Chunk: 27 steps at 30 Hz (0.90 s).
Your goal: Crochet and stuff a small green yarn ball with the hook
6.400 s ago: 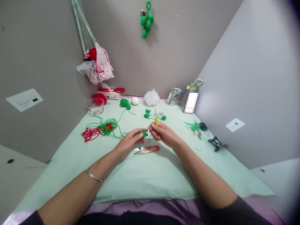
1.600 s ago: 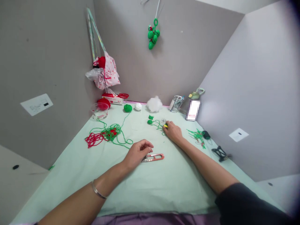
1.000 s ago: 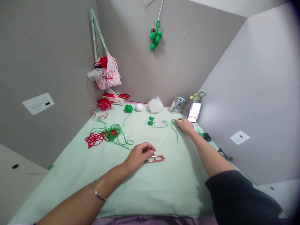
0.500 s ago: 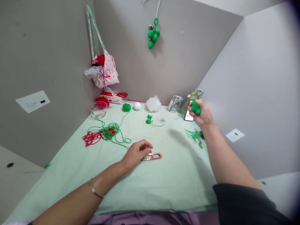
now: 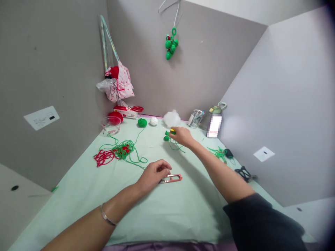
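My right hand is closed around a small green crocheted piece, mostly hidden by the fingers, with a yellow bit showing at the fingertips. Just left of that hand, a small green crocheted ball lies on the cloth, with a green yarn tail trailing right. My left hand rests on the table, fingers loosely curled and a gap between thumb and forefinger. Its thumb is at the blade end of orange-handled thread snips, which lie flat; part of the blades is hidden.
Tangled green yarn and red yarn lie at left, near a clear bowl. Along the back stand a green yarn ball, a white ball, white stuffing, a clear pen cup and a phone.
My right hand has swung left and down from beside the phone to the small crocheted ball, carrying the green crocheted piece. My left hand and the snips have stayed together in place.
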Tool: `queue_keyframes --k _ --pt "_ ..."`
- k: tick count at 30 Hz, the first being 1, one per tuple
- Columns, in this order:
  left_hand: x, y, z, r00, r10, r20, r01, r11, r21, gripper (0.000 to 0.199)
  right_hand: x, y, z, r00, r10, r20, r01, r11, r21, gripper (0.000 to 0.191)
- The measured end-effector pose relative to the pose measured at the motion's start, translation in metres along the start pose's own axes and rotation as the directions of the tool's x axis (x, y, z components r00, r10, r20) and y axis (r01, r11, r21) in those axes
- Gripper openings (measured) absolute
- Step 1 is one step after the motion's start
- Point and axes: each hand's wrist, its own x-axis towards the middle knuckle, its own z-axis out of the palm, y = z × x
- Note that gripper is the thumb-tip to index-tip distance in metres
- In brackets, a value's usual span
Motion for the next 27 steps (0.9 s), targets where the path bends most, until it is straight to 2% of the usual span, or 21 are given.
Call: queue_keyframes --k 1,3,6,9,11,14,16,18,19,20,22,23,25,26,27 --pt "0.000 0.000 0.000 1.000 0.001 -0.001 -0.001 1.000 -0.003 0.017 0.004 -0.003 0.009 1.000 0.004 0.024 -0.004 1.000 -0.020 0.023" --pt "0.000 -0.001 0.000 1.000 0.004 0.001 -0.004 1.000 -0.007 0.016 0.008 -0.008 0.023 0.997 0.016 0.079 -0.013 0.999 -0.037 0.030" --pt "-0.001 0.000 0.001 1.000 0.015 0.003 -0.014 1.000 -0.017 0.015 0.007 -0.011 0.029 0.992 0.028 0.120 -0.030 1.000 0.010 0.033" --pt "0.000 0.002 -0.001 0.998 0.042 -0.046 -0.044 0.998 -0.035 0.016 0.002 -0.007 0.009 0.994 0.004 0.113 -0.022 0.986 0.163 0.024" --pt "0.002 0.004 -0.006 0.987 0.074 -0.140 -0.081 0.996 -0.048 0.020 -0.004 -0.003 -0.015 0.994 -0.040 0.104 0.007 0.952 0.306 0.030" --pt "0.006 0.007 -0.015 0.942 0.123 -0.312 -0.145 0.988 -0.049 0.036 -0.023 -0.002 -0.048 0.993 -0.096 0.073 0.049 0.876 0.479 0.036" --pt "0.008 0.009 -0.019 0.912 0.159 -0.378 -0.190 0.981 -0.045 0.050 -0.044 -0.012 -0.056 0.988 -0.130 0.083 0.056 0.808 0.587 0.032" --pt "0.008 0.010 -0.020 0.897 0.202 -0.394 -0.236 0.971 -0.041 0.068 -0.072 -0.029 -0.052 0.971 -0.195 0.136 0.033 0.678 0.734 0.027" --pt "0.007 0.011 -0.018 0.909 0.213 -0.357 -0.246 0.968 -0.048 0.076 -0.086 -0.038 -0.046 0.961 -0.231 0.153 0.039 0.660 0.750 0.024" --pt "0.005 0.011 -0.016 0.938 0.208 -0.276 -0.234 0.970 -0.066 0.078 -0.099 -0.047 -0.039 0.953 -0.272 0.129 0.084 0.652 0.754 0.021" --pt "0.001 0.012 -0.010 0.989 0.146 -0.026 -0.148 0.984 -0.102 0.064 -0.117 -0.056 -0.028 0.956 -0.281 0.086 0.119 0.639 0.760 0.023" --pt "-0.001 0.013 -0.007 0.990 0.100 0.101 -0.090 0.990 -0.106 0.054 -0.120 -0.054 -0.025 0.964 -0.256 0.075 0.112 0.644 0.757 0.027" --pt "-0.005 0.015 -0.003 0.966 0.024 0.259 -0.001 0.996 -0.088 0.048 -0.113 -0.038 -0.028 0.993 -0.119 0.002 0.078 0.663 0.744 0.025" --pt "-0.007 0.016 -0.001 0.960 0.008 0.280 0.015 0.997 -0.077 0.046 -0.104 -0.023 -0.032 0.999 -0.006 -0.052 0.042 0.687 0.725 0.027" --pt "-0.009 0.018 0.000 0.954 -0.002 0.299 0.024 0.997 -0.070 0.045 -0.092 -0.007 -0.039 0.980 0.140 -0.143 0.001 0.711 0.704 0.030"
